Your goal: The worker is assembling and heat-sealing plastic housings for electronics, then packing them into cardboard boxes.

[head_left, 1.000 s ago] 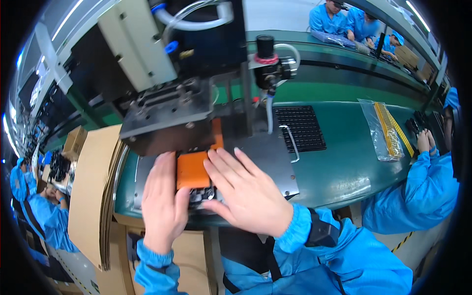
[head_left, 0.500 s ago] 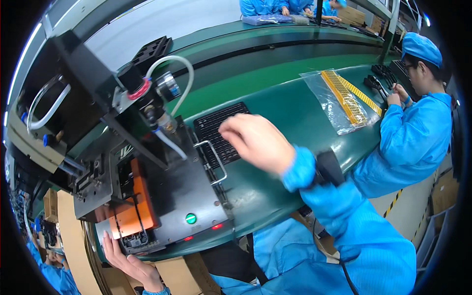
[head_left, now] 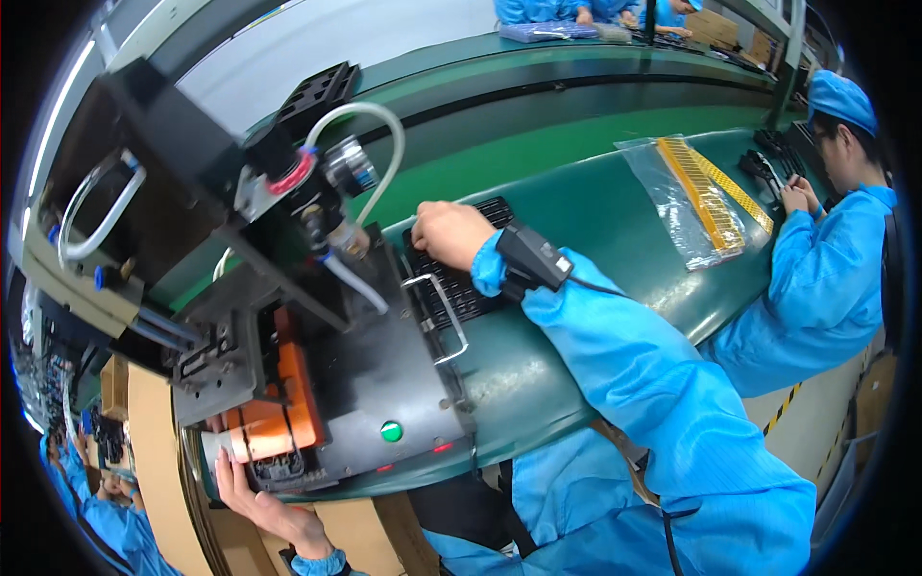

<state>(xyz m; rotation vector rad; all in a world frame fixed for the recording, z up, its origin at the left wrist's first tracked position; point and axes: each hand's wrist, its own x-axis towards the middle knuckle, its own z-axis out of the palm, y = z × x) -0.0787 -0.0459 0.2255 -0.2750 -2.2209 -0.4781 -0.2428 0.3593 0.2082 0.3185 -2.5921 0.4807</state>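
Grn bench [head_left: 519, 370]: blk press [head_left: 355, 376] L, blk slotted tray [head_left: 468, 299] beside, clr bag [head_left: 666, 197] + yel strips [head_left: 696, 196] R.

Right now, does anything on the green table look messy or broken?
Nothing looks spilled or broken. Only the narrow yellow strip seems a bit askew on the green tabletop: it fans out from the wider yellow strip instead of lying parallel.
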